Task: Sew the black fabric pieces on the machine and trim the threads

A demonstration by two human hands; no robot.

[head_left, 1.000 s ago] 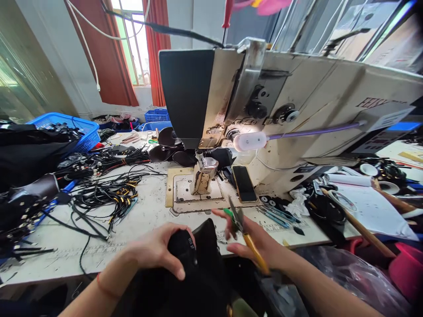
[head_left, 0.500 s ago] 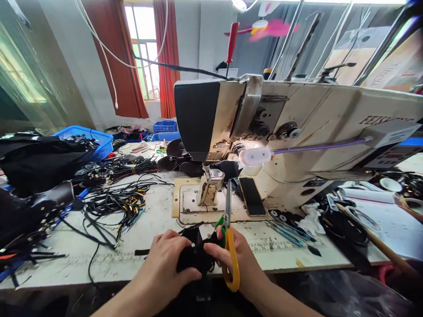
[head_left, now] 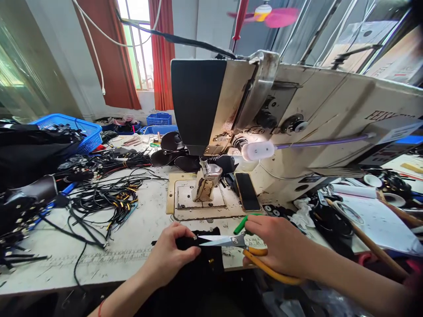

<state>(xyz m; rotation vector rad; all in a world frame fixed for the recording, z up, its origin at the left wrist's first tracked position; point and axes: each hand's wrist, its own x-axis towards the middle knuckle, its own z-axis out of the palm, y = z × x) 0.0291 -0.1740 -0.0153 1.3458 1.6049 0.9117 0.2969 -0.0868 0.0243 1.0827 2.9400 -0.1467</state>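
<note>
left hand (head_left: 173, 251): pinching black fabric (head_left: 215, 254), 6 o'clock, front of worktop (head_left: 155, 211) | right hand (head_left: 276, 240): gripping scissors (head_left: 238, 240), blades slightly apart toward 9 o'clock | fabric's prob light n floppy, so pinch near its edge

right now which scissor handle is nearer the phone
The green handle, just below the phone in view; the orange handle sits lower and farther from it.

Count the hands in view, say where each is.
2. The left hand holds black material over the front of the table; the right hand, to its right, holds open scissors pointing at that material. No others show.
</note>
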